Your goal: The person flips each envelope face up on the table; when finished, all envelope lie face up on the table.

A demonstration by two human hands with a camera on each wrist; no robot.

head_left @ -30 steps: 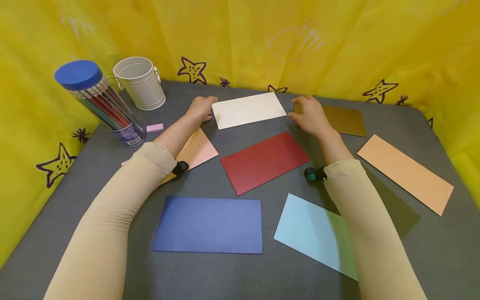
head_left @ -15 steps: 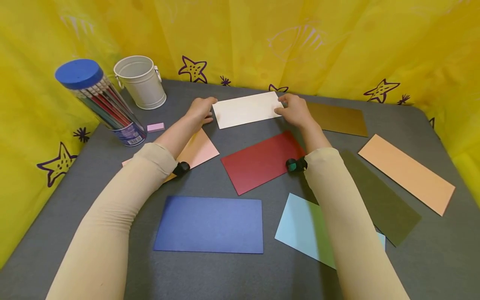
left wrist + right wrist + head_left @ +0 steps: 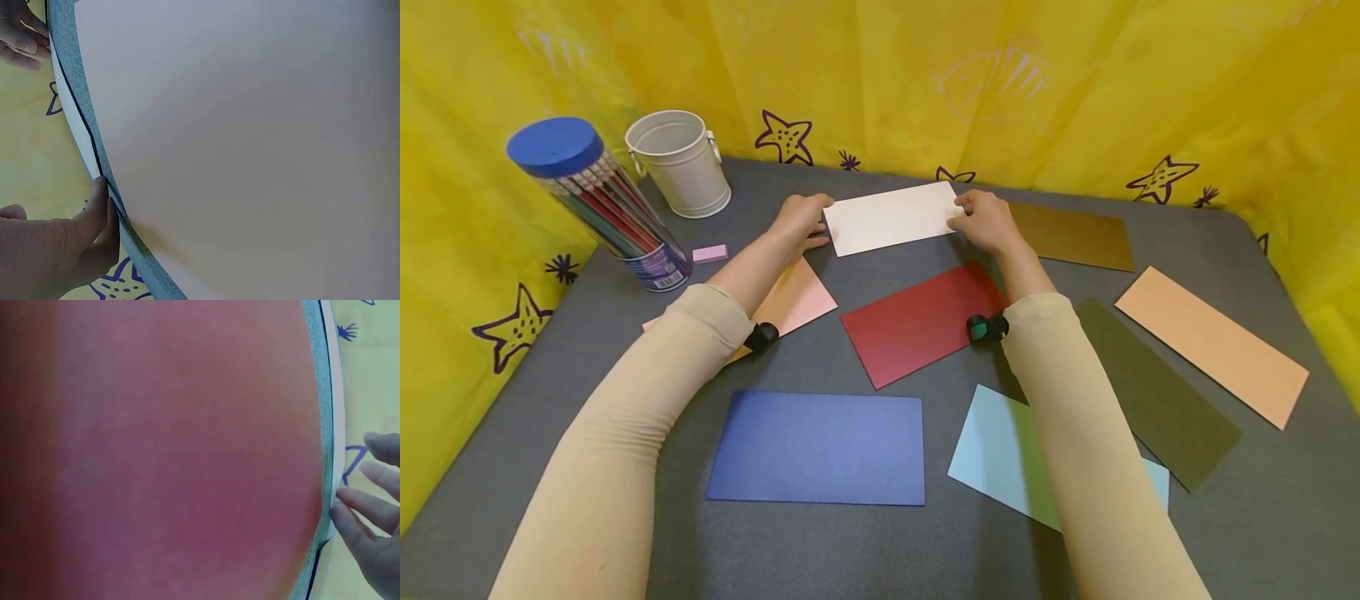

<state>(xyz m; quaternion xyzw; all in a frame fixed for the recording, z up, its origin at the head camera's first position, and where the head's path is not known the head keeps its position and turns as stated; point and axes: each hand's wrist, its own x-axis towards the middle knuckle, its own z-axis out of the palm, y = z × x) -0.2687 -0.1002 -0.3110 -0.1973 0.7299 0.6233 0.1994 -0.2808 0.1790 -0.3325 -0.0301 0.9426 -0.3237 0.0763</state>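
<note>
A white rectangular card [image 3: 891, 218] lies at the far middle of the table. My left hand [image 3: 796, 223] holds its left end, with fingertips right at the edge in the left wrist view. At the card's right end, my right hand [image 3: 988, 221] pinches the edge between thumb and index finger. The right wrist view shows the other fingers spread apart. Nearer to me lies a red card [image 3: 917, 329], partly under my right wrist strap in the head view. Beneath my left forearm are a pink card [image 3: 812, 302] and an orange one, both partly hidden.
Further cards lie around: blue [image 3: 816, 450], light blue [image 3: 981, 442], dark green [image 3: 1172, 408], peach [image 3: 1213, 350] and brown [image 3: 1075, 237]. A tub of pencils [image 3: 606, 208], a white bucket [image 3: 685, 171] and a pink eraser [image 3: 710, 253] stand at the left. A yellow curtain [image 3: 880, 83] hangs behind.
My right hand has moved left, from above the brown card to the white card's right end, and taken hold there. My left hand and the cards stay where they were.
</note>
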